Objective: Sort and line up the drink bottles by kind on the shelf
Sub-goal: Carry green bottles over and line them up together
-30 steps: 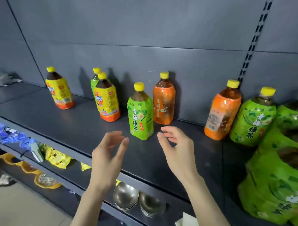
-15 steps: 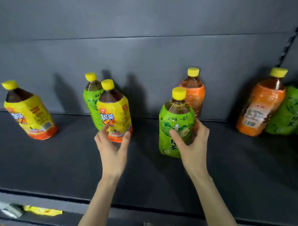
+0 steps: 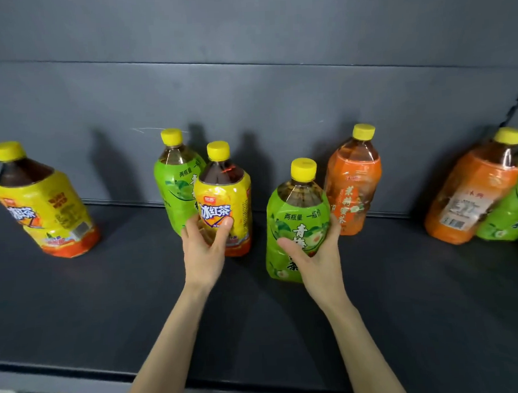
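Green bottle (image 3: 297, 212) in right hand (image 3: 317, 260)

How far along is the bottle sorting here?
Done: nothing; kinds stand mixed on the shelf. In hand: left hand grips the front yellow bottle, right hand grips the front green bottle. Left: grouping every kind, including the far yellow bottle and rear green bottle.

Place: a shop aisle is indicated by retail shelving and packaged drinks
Shelving: a deep, dark grey metal shelf (image 3: 78, 308) is backed by flat back panels (image 3: 247, 93) of the same grey, as fitted in store display units
Upright: a slotted strip (image 3: 515, 108) is seen at the right edge
Stock: sealed tea bottles with yellow caps and printed labels are displayed in 3 colours: a yellow bottle (image 3: 225, 203), a green bottle (image 3: 294, 224), an orange bottle (image 3: 352, 192)
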The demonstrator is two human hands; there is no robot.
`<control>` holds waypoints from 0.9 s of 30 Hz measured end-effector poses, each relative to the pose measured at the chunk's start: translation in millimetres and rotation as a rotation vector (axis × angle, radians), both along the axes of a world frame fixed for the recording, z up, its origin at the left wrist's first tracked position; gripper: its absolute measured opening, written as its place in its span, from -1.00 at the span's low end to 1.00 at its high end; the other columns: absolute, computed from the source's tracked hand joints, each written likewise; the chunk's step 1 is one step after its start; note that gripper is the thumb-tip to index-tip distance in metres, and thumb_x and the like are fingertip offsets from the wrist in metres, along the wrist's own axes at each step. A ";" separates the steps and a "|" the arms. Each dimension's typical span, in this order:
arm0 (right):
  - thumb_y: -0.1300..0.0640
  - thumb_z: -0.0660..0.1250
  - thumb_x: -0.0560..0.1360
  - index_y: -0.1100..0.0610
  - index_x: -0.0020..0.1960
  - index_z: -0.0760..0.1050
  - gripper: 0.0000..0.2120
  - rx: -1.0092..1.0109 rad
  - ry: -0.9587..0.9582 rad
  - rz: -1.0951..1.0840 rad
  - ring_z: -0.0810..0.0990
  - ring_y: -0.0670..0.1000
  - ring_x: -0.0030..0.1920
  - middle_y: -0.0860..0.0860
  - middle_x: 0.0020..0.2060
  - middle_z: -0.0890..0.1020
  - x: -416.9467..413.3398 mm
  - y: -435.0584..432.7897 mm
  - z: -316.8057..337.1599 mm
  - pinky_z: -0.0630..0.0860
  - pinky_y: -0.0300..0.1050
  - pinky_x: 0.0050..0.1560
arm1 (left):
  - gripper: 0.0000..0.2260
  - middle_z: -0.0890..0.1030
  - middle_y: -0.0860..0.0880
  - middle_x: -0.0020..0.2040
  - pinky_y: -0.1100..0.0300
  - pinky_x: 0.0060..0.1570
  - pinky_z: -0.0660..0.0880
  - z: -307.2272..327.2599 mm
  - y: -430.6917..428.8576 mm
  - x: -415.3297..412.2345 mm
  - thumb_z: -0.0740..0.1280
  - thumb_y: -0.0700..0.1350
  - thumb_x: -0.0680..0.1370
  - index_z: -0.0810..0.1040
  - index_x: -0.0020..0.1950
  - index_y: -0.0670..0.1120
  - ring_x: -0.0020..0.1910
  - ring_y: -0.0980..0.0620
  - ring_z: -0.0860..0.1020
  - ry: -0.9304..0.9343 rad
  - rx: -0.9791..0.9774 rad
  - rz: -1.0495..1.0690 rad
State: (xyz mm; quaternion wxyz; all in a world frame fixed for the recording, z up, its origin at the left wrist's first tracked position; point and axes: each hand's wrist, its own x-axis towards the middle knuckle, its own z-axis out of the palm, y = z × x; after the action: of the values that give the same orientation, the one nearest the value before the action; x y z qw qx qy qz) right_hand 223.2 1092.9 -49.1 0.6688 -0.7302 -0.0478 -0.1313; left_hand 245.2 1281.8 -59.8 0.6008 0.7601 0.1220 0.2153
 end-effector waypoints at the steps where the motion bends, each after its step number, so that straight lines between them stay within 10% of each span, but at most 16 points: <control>1: -0.28 0.52 0.18 -0.21 0.36 0.11 -0.11 -0.003 -0.003 0.000 0.48 -0.13 0.26 -0.12 0.27 0.46 0.5 3.6 0.1 0.48 -0.04 0.26 | -0.42 0.48 -0.02 0.17 -0.04 0.20 0.48 -0.1 2.1 1.3 0.36 0.36 0.34 0.42 0.21 0.05 0.13 0.02 0.52 0.005 -0.013 -0.037; 5: -0.21 0.53 0.21 -0.27 0.27 0.10 -0.19 0.001 -0.015 -0.046 0.48 -0.15 0.24 -0.10 0.25 0.45 1.1 17.5 -0.1 0.48 -0.10 0.24 | -0.63 0.51 -0.05 0.20 0.29 0.04 0.46 -1.5 16.5 -7.0 0.33 0.12 0.50 0.44 0.20 -0.04 0.01 0.21 0.51 -0.042 -0.045 0.031; 10: -0.24 0.56 0.20 -0.32 0.24 0.14 -0.22 0.035 -0.046 -0.098 0.50 -0.15 0.23 -0.09 0.25 0.47 0.7 37.7 -1.3 0.51 -0.11 0.21 | -0.51 0.33 -0.03 0.17 0.16 0.27 0.31 8.3 47.6 7.6 0.38 0.03 0.49 0.34 0.31 -0.17 0.23 0.00 0.37 -0.115 0.006 0.157; 21: 0.00 0.52 0.26 -0.10 0.38 0.13 -0.18 0.156 -0.060 -0.175 0.57 -0.19 0.15 -0.11 0.20 0.52 -6.9 62.9 0.2 0.55 -0.27 0.05 | -0.38 0.47 -0.12 0.27 -0.12 0.26 0.43 14.6 97.8 55.0 0.38 0.23 0.40 0.28 0.33 -0.04 0.24 -0.04 0.48 -0.113 -0.032 -0.217; 27: -0.05 0.57 0.27 -0.02 0.44 0.12 -0.09 0.133 -0.028 -0.282 0.57 -0.17 0.16 -0.08 0.23 0.52 -14.0 75.7 1.0 0.55 -0.12 0.16 | -0.54 0.51 0.03 0.20 0.19 0.14 0.50 11.4 113.3 10.9 0.29 0.06 0.44 0.28 0.30 0.04 0.15 0.21 0.52 -0.177 -0.099 -0.394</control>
State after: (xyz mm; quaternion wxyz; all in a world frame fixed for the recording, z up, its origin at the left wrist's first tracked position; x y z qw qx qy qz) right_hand 209.2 1168.6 -48.1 0.6899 -0.6818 0.0546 -0.2370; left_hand 256.1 1395.0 -48.4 0.6763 0.7169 -0.0715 0.1534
